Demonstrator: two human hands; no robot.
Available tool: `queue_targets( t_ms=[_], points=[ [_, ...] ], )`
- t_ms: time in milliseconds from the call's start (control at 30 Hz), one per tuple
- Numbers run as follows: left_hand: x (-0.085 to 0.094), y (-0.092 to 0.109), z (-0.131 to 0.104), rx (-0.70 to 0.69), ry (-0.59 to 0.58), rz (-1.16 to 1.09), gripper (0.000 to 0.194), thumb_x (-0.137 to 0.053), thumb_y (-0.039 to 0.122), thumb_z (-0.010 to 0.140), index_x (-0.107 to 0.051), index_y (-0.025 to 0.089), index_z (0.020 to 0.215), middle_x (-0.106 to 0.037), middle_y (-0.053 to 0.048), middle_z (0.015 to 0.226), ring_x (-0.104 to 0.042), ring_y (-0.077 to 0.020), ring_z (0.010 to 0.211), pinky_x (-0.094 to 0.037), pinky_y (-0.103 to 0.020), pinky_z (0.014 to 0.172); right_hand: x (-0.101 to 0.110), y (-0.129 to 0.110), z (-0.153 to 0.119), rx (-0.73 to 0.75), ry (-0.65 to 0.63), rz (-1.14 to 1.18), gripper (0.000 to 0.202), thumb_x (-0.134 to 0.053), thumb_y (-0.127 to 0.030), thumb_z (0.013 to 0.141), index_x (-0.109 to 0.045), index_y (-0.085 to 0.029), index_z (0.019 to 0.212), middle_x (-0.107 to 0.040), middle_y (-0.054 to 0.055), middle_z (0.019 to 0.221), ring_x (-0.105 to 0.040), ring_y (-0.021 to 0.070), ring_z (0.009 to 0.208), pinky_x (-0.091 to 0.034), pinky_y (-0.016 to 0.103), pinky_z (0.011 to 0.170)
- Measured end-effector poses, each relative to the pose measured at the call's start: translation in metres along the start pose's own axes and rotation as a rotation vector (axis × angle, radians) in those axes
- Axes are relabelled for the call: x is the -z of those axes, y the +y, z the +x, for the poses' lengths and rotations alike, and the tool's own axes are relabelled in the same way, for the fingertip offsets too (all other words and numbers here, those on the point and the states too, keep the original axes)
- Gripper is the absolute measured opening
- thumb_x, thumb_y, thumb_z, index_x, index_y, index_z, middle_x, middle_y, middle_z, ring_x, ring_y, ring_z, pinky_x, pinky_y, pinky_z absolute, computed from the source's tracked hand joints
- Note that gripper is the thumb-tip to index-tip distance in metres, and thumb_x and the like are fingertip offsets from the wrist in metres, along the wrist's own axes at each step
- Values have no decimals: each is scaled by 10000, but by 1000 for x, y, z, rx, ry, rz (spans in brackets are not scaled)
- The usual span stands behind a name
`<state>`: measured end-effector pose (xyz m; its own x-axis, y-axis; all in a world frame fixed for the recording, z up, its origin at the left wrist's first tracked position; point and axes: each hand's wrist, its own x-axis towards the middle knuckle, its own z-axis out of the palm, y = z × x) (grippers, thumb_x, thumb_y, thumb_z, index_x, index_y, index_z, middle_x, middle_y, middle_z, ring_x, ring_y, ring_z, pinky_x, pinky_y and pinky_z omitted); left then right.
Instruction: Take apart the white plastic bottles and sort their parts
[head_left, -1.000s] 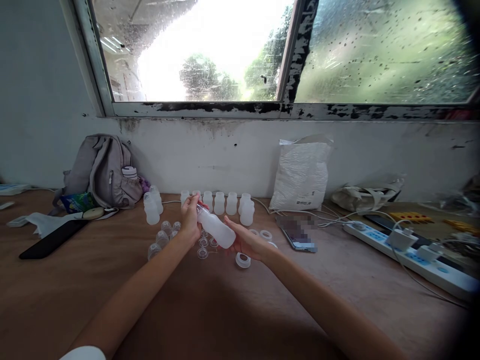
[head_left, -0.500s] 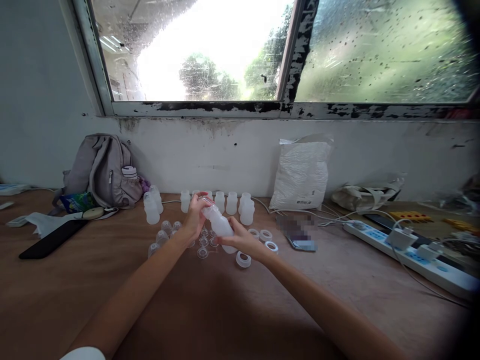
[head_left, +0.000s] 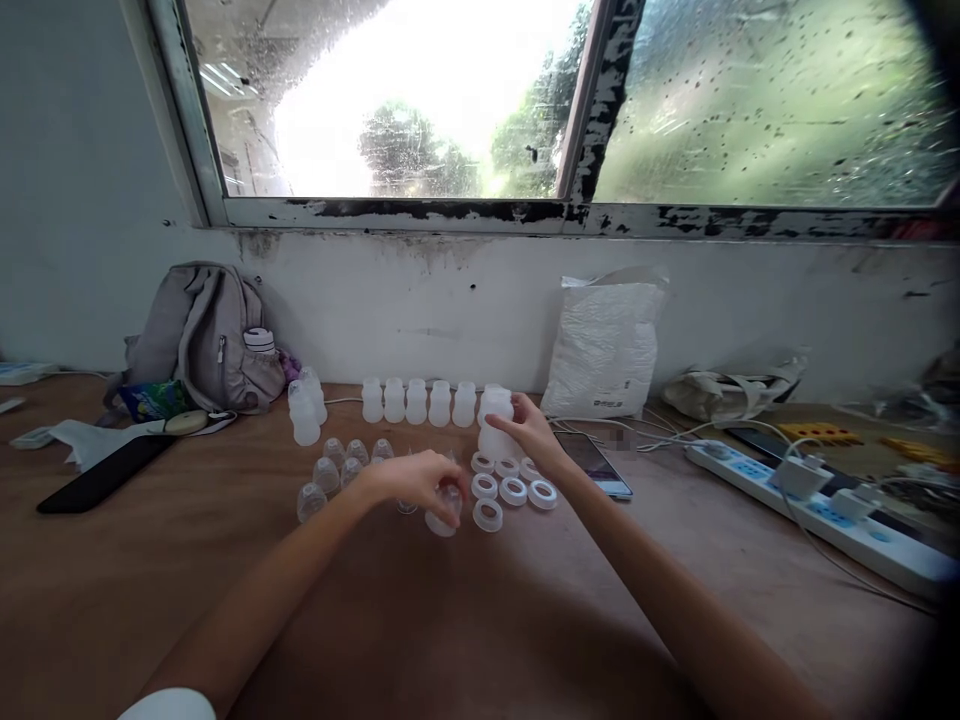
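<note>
My left hand point(head_left: 424, 482) is closed around a clear dome-shaped bottle cap point(head_left: 441, 523), low over the table. A white ring seems to be at the cap's base, though my fingers hide part of it. My right hand point(head_left: 531, 436) grips a frosted white baby bottle point(head_left: 493, 440) from its right side, at the right end of the bottle row. White collar rings point(head_left: 513, 491) lie in rows between my hands. Several clear dome caps point(head_left: 325, 475) stand left of my left hand. Small clear nipples point(head_left: 406, 506) are mostly hidden behind that hand.
A row of frosted bottles point(head_left: 416, 402) lines the wall, with capped bottles point(head_left: 304, 415) at its left. A phone point(head_left: 596, 466) lies right of my right hand, near a plastic bag point(head_left: 604, 345), cables and a power strip point(head_left: 817, 512). A backpack point(head_left: 214, 340) and black case point(head_left: 109, 475) are left.
My hands have parted from the tilted bottle they both held. The right has carried a bottle back to the row's right end; the left has come down toward the table with a clear cap.
</note>
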<state>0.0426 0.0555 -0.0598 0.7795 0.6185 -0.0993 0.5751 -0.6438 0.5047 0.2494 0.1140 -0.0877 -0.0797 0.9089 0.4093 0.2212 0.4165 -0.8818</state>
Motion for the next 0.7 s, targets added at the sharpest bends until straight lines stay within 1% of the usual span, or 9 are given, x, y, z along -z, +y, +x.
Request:
queue_targets(
  t_ms=[67,100,167,267,300,400,500,600,700],
  points=[
    [-4,-4,4,-2,-111,58,375,-643,422,608,-614,213,918,-569,-1,767,-520,-149,714,-360,-204,555,0,5,7,61,35,-112,529,-636,-384,637,-443,-196,1092,-589,30,872,-559,170,753,-437,266,621],
    [-5,-6,4,9,-136,77,381,-643,423,606,-611,216,924,-565,-1,770,-519,-148,709,-358,-202,546,-2,5,11,94,35,-200,531,-626,-388,649,-431,-204,1106,-589,30,875,-563,172,756,-437,270,630],
    [-4,-9,3,43,-133,113,379,-642,417,608,-604,220,930,-557,-4,778,-517,-154,723,-361,-203,549,-9,4,22,152,9,-446,503,-599,-414,677,-426,-201,1098,-596,37,862,-570,180,757,-430,279,646],
    [0,-10,-3,90,-94,147,363,-632,401,620,-595,227,936,-551,-12,805,-516,-172,785,-376,-212,587,-22,2,40,241,-19,-927,530,-568,-463,701,-395,-159,1100,-604,77,866,-565,224,828,-396,324,716],
    [2,-9,-4,108,-88,155,363,-628,403,624,-591,231,941,-549,-15,817,-515,-179,806,-381,-216,601,-27,2,46,261,-33,-1001,528,-578,-456,697,-401,-152,1091,-600,94,894,-555,243,867,-373,347,753],
    [5,-6,-8,196,-63,197,359,-628,395,621,-584,237,940,-539,-29,859,-511,-196,851,-390,-230,629,-39,6,59,296,-82,-1092,487,-601,-401,694,-420,-149,1070,-563,129,1001,-529,259,929,-327,357,800],
    [7,-3,-10,277,-37,241,339,-634,354,617,-579,234,930,-535,-39,901,-519,-199,850,-390,-232,623,-48,14,62,299,-122,-1164,448,-602,-343,696,-432,-140,1057,-549,143,1018,-522,265,933,-301,368,815],
    [10,0,-13,272,-16,249,320,-634,345,622,-578,244,921,-552,-29,884,-532,-194,827,-385,-227,611,-53,24,62,284,-156,-1227,417,-589,-289,703,-431,-130,1055,-564,142,992,-523,264,931,-267,396,847],
    [13,2,-16,277,9,248,291,-615,372,645,-579,257,910,-565,-24,869,-539,-197,817,-386,-232,609,-54,32,61,271,-179,-1270,432,-580,-281,713,-412,-128,1081,-568,136,1008,-523,251,939,-217,428,895]
  ],
)
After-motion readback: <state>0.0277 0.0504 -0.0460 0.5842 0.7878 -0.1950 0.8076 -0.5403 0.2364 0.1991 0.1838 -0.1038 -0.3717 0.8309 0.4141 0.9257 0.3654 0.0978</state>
